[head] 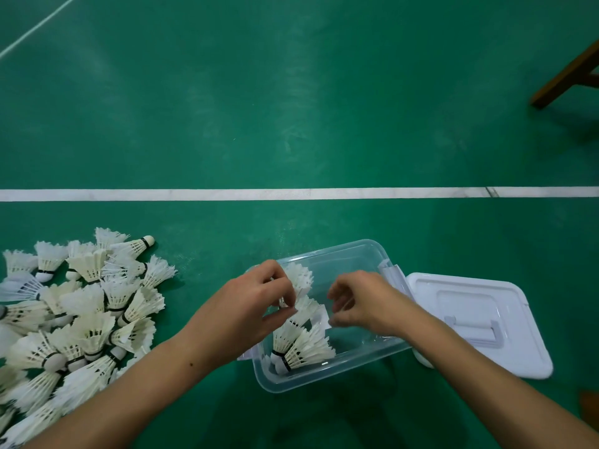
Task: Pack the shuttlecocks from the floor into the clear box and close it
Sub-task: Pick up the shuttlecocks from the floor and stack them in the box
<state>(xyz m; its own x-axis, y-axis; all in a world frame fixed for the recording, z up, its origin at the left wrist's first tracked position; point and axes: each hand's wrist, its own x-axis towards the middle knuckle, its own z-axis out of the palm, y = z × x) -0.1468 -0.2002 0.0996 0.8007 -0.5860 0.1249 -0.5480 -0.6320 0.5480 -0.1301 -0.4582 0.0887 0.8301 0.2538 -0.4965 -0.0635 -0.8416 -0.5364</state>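
A clear plastic box (327, 372) stands open on the green floor, bottom centre. A few white shuttlecocks (301, 346) lie inside it, near its front left. My left hand (256, 301) is over the box's left side, its fingers and thumb curled round the cork end of a shuttlecock (312, 311). My right hand (361, 303) is over the middle of the box, fingers curled, thumb and fingertips pinching the feather edge of that same shuttlecock. Another shuttlecock (301, 275) shows just behind my left fingers. A large pile of shuttlecocks (84, 315) lies on the floor to the left.
The box's white lid (479, 319) lies flat on the floor, touching the box's right side. A white court line (291, 193) runs across the floor beyond the box. A brown wooden leg (564, 79) stands at the far right.
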